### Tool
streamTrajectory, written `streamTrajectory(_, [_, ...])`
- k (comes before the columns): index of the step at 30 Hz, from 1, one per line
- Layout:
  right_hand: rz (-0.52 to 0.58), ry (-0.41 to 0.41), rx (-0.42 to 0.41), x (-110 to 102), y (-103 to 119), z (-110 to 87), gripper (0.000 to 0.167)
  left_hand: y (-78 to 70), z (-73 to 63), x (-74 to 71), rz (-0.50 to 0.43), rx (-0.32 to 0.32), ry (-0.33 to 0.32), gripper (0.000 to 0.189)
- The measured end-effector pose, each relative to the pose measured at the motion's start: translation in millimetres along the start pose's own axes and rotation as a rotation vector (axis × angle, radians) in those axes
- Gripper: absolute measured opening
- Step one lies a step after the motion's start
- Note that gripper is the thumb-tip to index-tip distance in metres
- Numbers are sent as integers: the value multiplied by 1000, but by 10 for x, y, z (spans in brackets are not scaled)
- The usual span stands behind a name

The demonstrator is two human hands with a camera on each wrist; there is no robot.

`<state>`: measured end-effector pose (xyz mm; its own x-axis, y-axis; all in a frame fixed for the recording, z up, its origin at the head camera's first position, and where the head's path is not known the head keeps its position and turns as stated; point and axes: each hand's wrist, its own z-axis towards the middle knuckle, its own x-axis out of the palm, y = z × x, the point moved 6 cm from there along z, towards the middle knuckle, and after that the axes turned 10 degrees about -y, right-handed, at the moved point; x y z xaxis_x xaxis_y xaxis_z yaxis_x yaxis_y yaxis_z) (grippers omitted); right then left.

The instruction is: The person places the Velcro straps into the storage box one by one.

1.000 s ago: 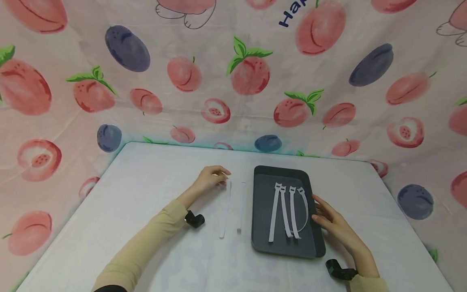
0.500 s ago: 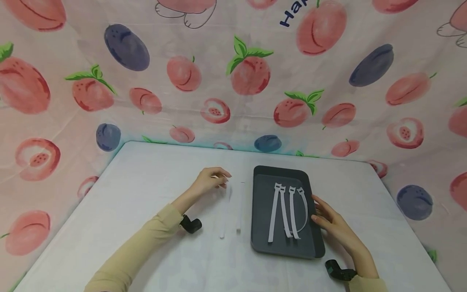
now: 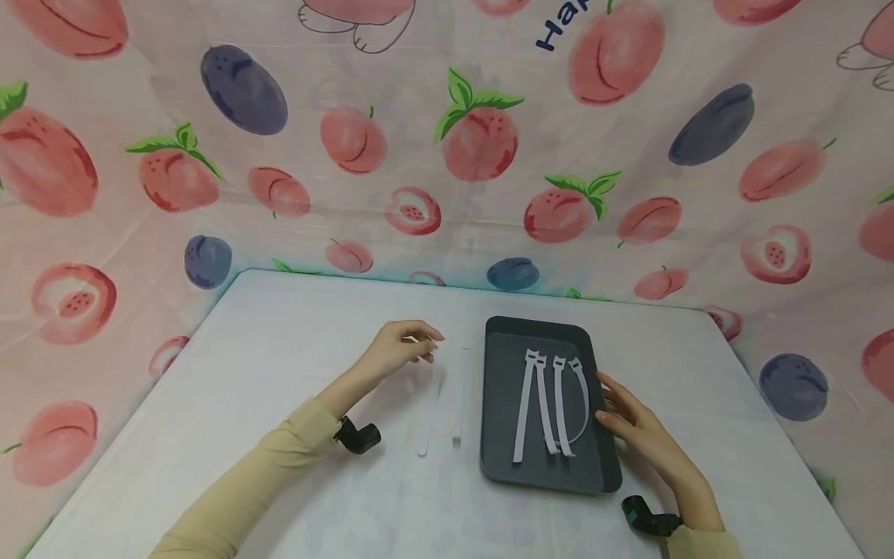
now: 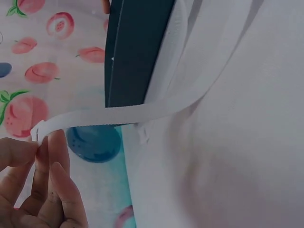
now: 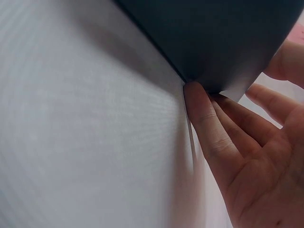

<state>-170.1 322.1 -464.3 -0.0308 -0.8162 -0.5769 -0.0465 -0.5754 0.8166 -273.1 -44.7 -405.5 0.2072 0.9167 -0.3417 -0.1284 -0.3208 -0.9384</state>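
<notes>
My left hand (image 3: 401, 345) pinches the slotted head of a white hook-and-loop cable tie (image 4: 118, 115) between thumb and fingertips. In the left wrist view the strap curves away from the fingers and down to the white table. A second white cable tie (image 3: 457, 400) lies lengthwise between that strap and the tray. Several more cable ties (image 3: 521, 411) rest side by side in the dark grey tray (image 3: 501, 404), one of them bowed. At the tray's right side my right hand (image 3: 653, 442) touches the outer wall with extended fingers; the right wrist view shows fingertips against its lower edge.
The table is covered in a white cloth (image 3: 314, 489), whose far edge meets a fruit-print curtain (image 3: 419, 140). Black wrist cameras (image 3: 358, 436) are strapped to both forearms.
My left wrist has shifted slightly toward the lower left, while its fingertips stay almost in place with the cable tie. The right hand and the tray have barely moved.
</notes>
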Motion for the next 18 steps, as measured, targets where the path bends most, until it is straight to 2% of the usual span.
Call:
streamTrajectory(10, [14, 4, -5, 0, 2, -5, 69, -163, -135, -64, 24, 22, -6, 18])
streamTrajectory(18, [11, 11, -12, -3, 10, -4, 69, -309, -264, -126, 47, 68, -20, 19])
